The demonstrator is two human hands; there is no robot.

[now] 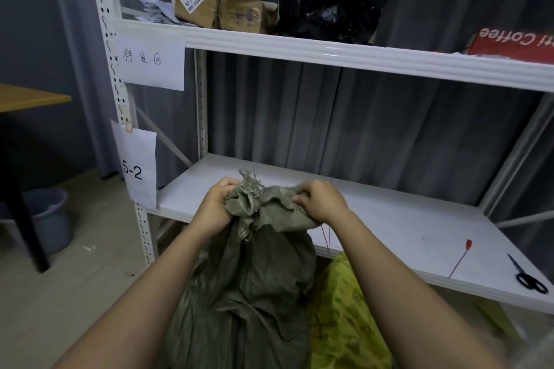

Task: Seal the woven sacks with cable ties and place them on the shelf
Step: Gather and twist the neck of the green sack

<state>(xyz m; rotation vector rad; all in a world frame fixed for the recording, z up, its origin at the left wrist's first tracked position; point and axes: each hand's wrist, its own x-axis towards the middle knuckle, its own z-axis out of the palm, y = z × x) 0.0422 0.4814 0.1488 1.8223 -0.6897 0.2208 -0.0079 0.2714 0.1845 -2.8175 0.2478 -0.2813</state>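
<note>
A dull green woven sack (pixel 248 284) stands on the floor in front of the white shelf (pixel 389 219). Its frayed mouth is bunched up at shelf height. My left hand (pixel 215 207) grips the gathered neck from the left. My right hand (pixel 320 201) pinches a fold of the sack's mouth on the right. A thin red cable tie (pixel 325 235) hangs below my right hand, partly hidden by the sack. Another red cable tie (pixel 460 257) lies on the shelf to the right. A yellow woven sack (pixel 344 314) leans beside the green one.
Black-handled scissors (pixel 529 277) lie at the shelf's right front edge. The upper shelf holds cardboard boxes (pixel 215 6), a black plastic bag (pixel 329 9) and a red coffee box (pixel 515 42). A grey bucket (pixel 51 219) and a table leg (pixel 27 219) stand to the left.
</note>
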